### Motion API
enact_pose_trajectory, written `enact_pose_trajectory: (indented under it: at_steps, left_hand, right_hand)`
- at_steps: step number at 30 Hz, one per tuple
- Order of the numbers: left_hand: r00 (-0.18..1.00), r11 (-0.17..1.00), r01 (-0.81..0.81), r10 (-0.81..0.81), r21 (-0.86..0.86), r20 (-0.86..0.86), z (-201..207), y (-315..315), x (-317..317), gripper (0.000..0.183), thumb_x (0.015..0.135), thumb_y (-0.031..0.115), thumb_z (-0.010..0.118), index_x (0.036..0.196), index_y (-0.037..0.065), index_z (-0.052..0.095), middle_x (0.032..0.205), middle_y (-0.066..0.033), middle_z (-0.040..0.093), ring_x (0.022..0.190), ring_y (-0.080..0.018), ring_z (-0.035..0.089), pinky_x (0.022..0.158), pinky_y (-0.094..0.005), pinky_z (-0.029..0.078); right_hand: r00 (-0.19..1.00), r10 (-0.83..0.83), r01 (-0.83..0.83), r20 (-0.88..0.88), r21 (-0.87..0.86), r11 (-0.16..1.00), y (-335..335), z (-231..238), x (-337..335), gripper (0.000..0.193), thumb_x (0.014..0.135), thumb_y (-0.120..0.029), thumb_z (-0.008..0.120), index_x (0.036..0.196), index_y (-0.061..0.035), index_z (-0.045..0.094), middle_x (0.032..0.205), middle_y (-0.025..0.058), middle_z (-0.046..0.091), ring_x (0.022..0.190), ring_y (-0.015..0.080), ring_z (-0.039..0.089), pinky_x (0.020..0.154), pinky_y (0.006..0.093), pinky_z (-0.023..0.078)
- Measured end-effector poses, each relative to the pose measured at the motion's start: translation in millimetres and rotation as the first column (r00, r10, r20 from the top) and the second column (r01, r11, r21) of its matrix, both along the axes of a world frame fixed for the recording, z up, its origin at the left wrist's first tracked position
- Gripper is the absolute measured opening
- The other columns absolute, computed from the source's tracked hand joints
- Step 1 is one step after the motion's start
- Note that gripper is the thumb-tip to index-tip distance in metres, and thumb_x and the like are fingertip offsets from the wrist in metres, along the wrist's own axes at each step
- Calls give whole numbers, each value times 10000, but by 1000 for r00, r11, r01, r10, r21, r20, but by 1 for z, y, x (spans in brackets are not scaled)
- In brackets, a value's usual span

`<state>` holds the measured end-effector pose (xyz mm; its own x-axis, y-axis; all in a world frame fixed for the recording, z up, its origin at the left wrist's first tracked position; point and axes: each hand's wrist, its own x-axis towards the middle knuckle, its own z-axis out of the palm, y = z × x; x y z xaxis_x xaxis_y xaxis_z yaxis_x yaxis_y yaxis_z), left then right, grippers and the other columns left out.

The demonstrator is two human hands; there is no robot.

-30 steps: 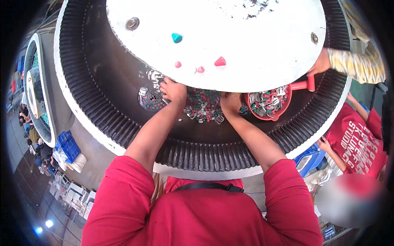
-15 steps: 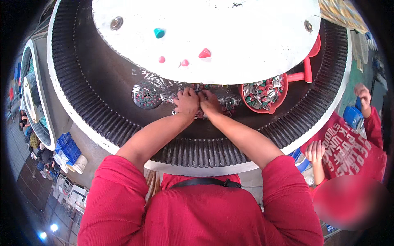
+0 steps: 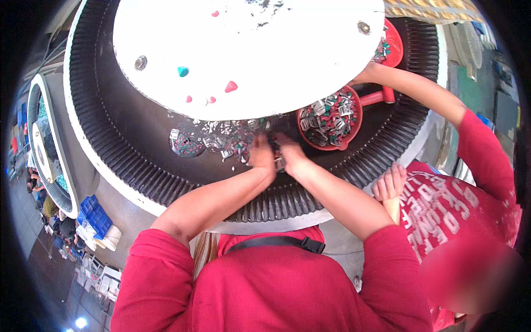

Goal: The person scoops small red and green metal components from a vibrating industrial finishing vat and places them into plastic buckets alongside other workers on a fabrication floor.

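Observation:
My left hand (image 3: 262, 155) and my right hand (image 3: 290, 152) are low in the black trough, facing each other with a small gap. Several small silver metal pieces (image 3: 280, 162) show between them. Both hands' fingers are blurred and partly hidden among the pieces. To the left of my left hand, a loose pile of metal pieces and small red and green stones (image 3: 232, 145) spreads along the trough. Close to my right hand stands a red long-handled pan (image 3: 344, 146), filled with metal pieces and red and green stones.
The trough's ribbed black wall (image 3: 193, 191) curves around a white central dome (image 3: 249, 61) dotted with red and green stones. A second red pan (image 3: 394, 47) is farther right. A co-worker's arm (image 3: 431, 88) reaches in from the right, its hand partly behind the dome's edge.
My hands have drawn closer to me, from lying over the pile to facing each other. The co-worker's arm has come in over the trough near the pans. The view has shifted slightly.

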<state>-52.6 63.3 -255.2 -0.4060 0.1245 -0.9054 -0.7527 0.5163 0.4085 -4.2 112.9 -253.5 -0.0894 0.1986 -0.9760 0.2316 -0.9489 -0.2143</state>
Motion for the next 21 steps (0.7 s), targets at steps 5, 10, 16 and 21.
enact_pose_trajectory:
  at_steps: [5, 10, 16, 21]
  left_hand:
    - [999, 951, -33, 21, 308, 42, 53, 80, 37, 277, 889, 277, 394, 1033, 102, 553, 884, -41, 567, 740, -128, 526, 633, -261, 446]
    - [952, 834, 301, -230, 463, -204, 81, 115, 41, 404, 892, 268, 384, 1242, 65, 388, 1187, -136, 461, 1097, -195, 436, 917, -300, 328]
    - [643, 853, 522, -395, -2, -656, 16, 9, -34, 254, 655, 69, 584, 909, 64, 574, 983, -158, 544, 900, -306, 519, 845, -381, 386]
    - [481, 833, 320, -553, -451, -680, -71, -43, -156, 154, 717, 189, 543, 829, 119, 622, 938, -141, 569, 878, -325, 540, 772, -418, 437]
  right_hand:
    - [997, -80, 77, -3, 324, 943, 78, 53, 46, 192, 796, -228, 497, 821, -50, 565, 751, 83, 554, 580, 161, 510, 527, 306, 434]
    - [988, 42, -126, 148, 622, 773, 133, 49, 85, 261, 834, -246, 509, 997, -49, 561, 834, 87, 589, 781, 206, 567, 708, 321, 451]
    - [587, 506, -680, 632, 724, -114, 69, 87, 20, 288, 727, -85, 542, 1007, -14, 528, 992, 157, 512, 976, 317, 485, 861, 360, 384]
    - [559, 580, -724, 593, 690, -9, 11, -5, -12, 339, 731, -59, 516, 1066, -23, 482, 1036, 171, 472, 996, 359, 460, 860, 397, 382]
